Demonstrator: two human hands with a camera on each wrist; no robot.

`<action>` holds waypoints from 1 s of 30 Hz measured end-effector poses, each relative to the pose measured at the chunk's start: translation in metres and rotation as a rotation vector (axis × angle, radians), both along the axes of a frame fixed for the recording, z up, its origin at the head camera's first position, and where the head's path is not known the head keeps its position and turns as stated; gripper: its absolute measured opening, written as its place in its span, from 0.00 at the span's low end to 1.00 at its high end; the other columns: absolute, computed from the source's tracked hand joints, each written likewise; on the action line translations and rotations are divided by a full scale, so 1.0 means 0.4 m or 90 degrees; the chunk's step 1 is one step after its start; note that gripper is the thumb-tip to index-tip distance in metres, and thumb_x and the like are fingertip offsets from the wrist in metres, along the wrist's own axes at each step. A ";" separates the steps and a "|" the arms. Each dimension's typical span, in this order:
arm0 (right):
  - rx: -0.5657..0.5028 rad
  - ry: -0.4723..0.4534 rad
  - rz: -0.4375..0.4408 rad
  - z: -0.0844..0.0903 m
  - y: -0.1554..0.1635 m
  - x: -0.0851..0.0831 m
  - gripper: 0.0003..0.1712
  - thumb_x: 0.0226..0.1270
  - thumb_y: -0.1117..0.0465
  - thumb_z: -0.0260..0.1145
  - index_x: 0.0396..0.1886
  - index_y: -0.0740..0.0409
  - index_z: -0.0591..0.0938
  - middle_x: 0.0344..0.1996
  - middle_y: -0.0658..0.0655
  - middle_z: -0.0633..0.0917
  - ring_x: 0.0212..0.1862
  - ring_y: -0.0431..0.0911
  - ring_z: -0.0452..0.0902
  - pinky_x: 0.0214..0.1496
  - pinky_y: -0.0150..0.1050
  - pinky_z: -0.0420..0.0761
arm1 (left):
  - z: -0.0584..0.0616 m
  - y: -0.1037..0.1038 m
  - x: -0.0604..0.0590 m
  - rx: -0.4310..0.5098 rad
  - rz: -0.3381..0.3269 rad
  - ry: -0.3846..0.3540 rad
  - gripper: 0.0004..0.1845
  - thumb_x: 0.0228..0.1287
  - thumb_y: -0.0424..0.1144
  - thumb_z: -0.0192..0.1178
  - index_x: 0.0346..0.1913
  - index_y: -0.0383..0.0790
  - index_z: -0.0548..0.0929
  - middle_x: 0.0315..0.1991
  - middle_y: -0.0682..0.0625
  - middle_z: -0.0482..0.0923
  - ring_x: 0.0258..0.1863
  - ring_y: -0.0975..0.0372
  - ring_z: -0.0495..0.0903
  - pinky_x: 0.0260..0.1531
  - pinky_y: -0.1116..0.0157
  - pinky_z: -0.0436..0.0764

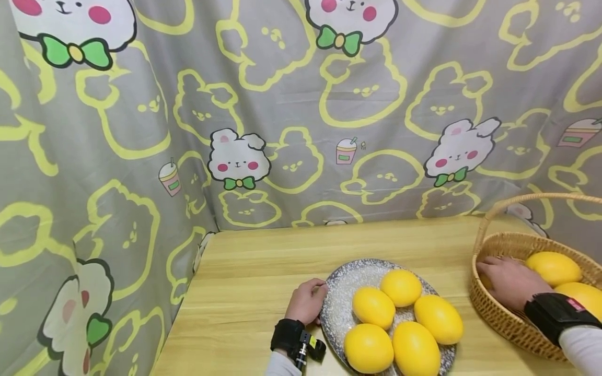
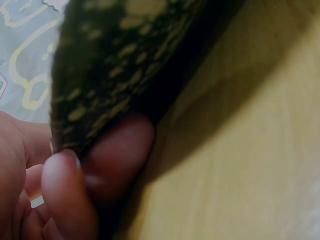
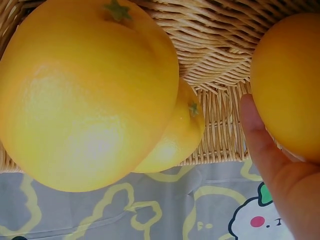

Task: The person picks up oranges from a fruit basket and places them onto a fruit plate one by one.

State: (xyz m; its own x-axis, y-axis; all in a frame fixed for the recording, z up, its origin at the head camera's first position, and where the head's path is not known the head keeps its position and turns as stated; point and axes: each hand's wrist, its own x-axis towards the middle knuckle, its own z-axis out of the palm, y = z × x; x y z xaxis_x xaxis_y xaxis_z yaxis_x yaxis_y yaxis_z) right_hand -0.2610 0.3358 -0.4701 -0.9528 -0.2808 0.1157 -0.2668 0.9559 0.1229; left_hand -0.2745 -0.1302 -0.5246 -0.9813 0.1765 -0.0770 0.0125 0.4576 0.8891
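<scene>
- Five lemons [image 1: 403, 318] lie together on a speckled plate [image 1: 339, 292], which sits on a wooden table [image 1: 254, 282] at about 6 o'clock in the head view.
- Left hand [image 1: 307, 302] is at the plate's 9 o'clock edge, fingers curled against the rim. In the left wrist view a thumb [image 2: 67, 195] lies on top of the rim and a finger [image 2: 122, 150] beneath it, pinching the plate.
- Right hand [image 1: 505, 282] is inside a wicker basket [image 1: 498, 308] at 3 o'clock on the table, well apart from the plate.
- Right wrist view: one finger [image 3: 260, 140] lies against a lemon [image 3: 290, 75] in the basket. How far that hand has closed on the fruit cannot be told.
- Two more lemons show in that view, a big near one [image 3: 85, 95] and a smaller one [image 3: 175, 135] tucked behind it, touching.
- Basket has a tall hoop handle [image 1: 541, 199] arching over it.
- Behind the table, from 9 to 3 o'clock, hangs a grey curtain [image 1: 282, 104] printed with white bunnies and yellow outlines.
</scene>
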 end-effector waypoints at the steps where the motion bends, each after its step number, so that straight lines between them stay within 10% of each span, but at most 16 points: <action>1: 0.000 0.003 0.002 0.000 0.000 0.000 0.22 0.54 0.60 0.75 0.48 0.66 0.86 0.45 0.67 0.86 0.47 0.70 0.82 0.54 0.68 0.80 | 0.002 0.000 0.000 0.001 -0.001 0.001 0.17 0.79 0.47 0.55 0.60 0.44 0.84 0.14 0.55 0.73 0.06 0.66 0.69 0.09 0.69 0.75; 30: 0.002 0.004 -0.011 -0.001 -0.005 0.007 0.23 0.56 0.59 0.74 0.50 0.66 0.85 0.47 0.68 0.85 0.51 0.73 0.80 0.57 0.69 0.79 | 0.001 0.000 -0.004 -0.004 0.002 -0.003 0.17 0.78 0.47 0.55 0.60 0.44 0.84 0.13 0.56 0.71 0.05 0.67 0.69 0.09 0.70 0.73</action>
